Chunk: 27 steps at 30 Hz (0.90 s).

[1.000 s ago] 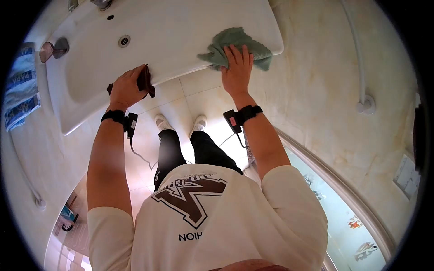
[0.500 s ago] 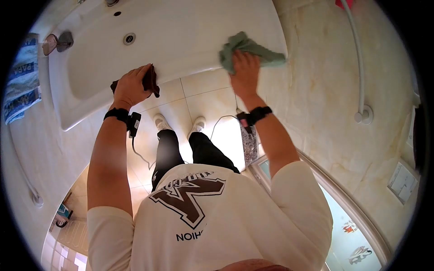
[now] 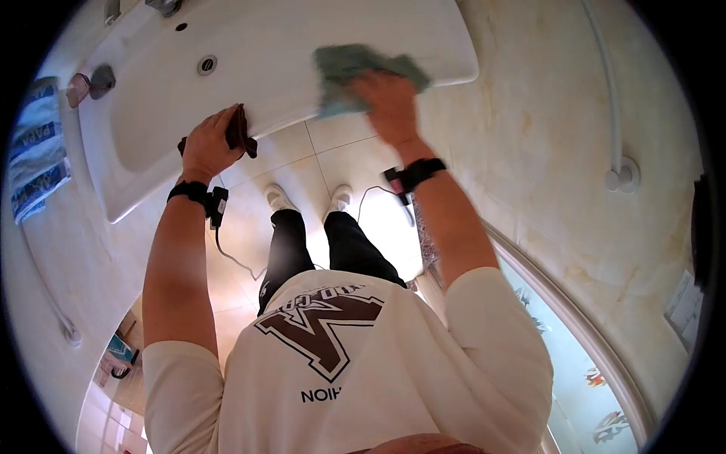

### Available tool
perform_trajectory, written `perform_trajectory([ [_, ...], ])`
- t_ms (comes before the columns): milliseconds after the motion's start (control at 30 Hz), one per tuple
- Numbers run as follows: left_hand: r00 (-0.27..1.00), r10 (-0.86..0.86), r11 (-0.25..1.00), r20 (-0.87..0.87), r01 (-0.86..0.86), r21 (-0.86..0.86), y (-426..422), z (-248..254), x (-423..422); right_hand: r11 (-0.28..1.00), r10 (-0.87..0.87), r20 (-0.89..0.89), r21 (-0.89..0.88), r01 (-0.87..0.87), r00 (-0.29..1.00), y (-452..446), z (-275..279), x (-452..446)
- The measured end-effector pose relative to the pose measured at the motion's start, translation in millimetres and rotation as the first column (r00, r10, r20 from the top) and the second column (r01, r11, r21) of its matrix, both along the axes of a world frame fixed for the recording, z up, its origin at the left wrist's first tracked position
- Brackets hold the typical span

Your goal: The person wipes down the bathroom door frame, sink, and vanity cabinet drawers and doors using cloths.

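My left hand point(image 3: 209, 146) is closed over a dark brown cloth point(image 3: 239, 135) at the front rim of the white washbasin point(image 3: 272, 53). Part of that cloth hangs out past the fingers on both sides. On the right, my right hand point(image 3: 387, 104) presses a green cloth point(image 3: 344, 66) against the basin's front edge. Motion blurs these fingers and the cloth, which spreads over the rim toward the inside of the basin.
At the basin's left end stand a pinkish item point(image 3: 77, 90) and a grey item point(image 3: 102, 81). A tap point(image 3: 165, 6) is at the back. A blue-and-white towel point(image 3: 36, 144) hangs left. A white bar point(image 3: 603, 83) runs along the right wall. Cables hang from both wristbands.
My right hand has swept the green cloth leftward along the basin's front edge. My left hand stays on the brown cloth, and the view has shifted slightly.
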<state>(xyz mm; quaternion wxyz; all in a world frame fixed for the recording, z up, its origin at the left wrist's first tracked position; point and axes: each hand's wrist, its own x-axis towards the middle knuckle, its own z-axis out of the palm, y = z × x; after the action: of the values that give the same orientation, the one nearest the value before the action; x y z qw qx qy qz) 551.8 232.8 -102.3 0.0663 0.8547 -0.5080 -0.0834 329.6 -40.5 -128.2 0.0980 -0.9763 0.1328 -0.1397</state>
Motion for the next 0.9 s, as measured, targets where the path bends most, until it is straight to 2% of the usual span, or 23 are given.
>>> perform_trajectory([
  [100,1.0,-0.007,1.0,-0.023,0.007,-0.015,0.5,0.9,0.7,0.98,-0.038,0.092,-0.191,0.055,0.995,-74.2,-5.7,-48.8],
  [233,1.0,-0.004,1.0,-0.02,0.003,-0.02,0.3,1.6,0.1,0.972,-0.047,0.01,-0.229,0.048,0.999,-71.4,8.7,-42.9],
  [300,1.0,-0.03,0.998,0.01,0.03,-0.053,-0.9,-2.5,1.5,0.993,-0.071,-0.085,-0.102,0.062,0.994,-54.4,6.9,-22.9],
  [400,0.998,-0.051,0.996,0.038,0.054,-0.077,0.1,-9.1,3.5,0.983,0.125,-0.149,-0.113,-0.142,0.981,-10.3,5.1,22.9],
  [500,0.988,-0.102,0.987,0.116,0.115,-0.113,4.6,-22.6,7.5,0.963,0.257,-0.141,-0.047,-0.265,0.956,38.7,-4.4,78.8],
  [567,0.972,-0.151,0.984,0.182,0.166,-0.069,8.0,-27.3,10.7,0.953,0.3,-0.031,-0.026,-0.301,0.953,76.5,-15.0,108.8],
  [600,0.947,-0.205,0.976,0.246,0.218,-0.027,8.1,-28.9,11.2,0.953,0.301,-0.028,-0.022,-0.302,0.953,93.5,-14.0,121.8],
  [667,0.949,-0.202,0.974,0.243,0.219,-0.048,5.8,-30.7,12.9,0.953,0.296,-0.214,0.137,-0.271,0.931,116.7,-6.0,141.9],
  [700,0.952,-0.196,0.973,0.236,0.218,-0.071,6.5,-31.5,12.4,0.95,0.303,-0.21,0.141,-0.278,0.93,117.1,-9.5,142.9],
  [767,0.96,-0.185,0.974,0.21,0.208,-0.089,7.2,-34.1,10.7,0.952,0.285,-0.073,0.136,-0.274,0.956,115.1,-15.6,140.4],
  [833,0.967,-0.16,0.978,0.2,0.183,-0.102,8.5,-34.8,12.6,0.952,0.27,-0.099,0.175,-0.25,0.958,115.0,-8.8,141.3],
  [900,0.95,-0.196,0.959,0.243,0.237,-0.152,9.8,-32.9,10.6,0.951,0.247,-0.133,0.225,-0.213,0.96,116.3,-2.6,143.3],
])
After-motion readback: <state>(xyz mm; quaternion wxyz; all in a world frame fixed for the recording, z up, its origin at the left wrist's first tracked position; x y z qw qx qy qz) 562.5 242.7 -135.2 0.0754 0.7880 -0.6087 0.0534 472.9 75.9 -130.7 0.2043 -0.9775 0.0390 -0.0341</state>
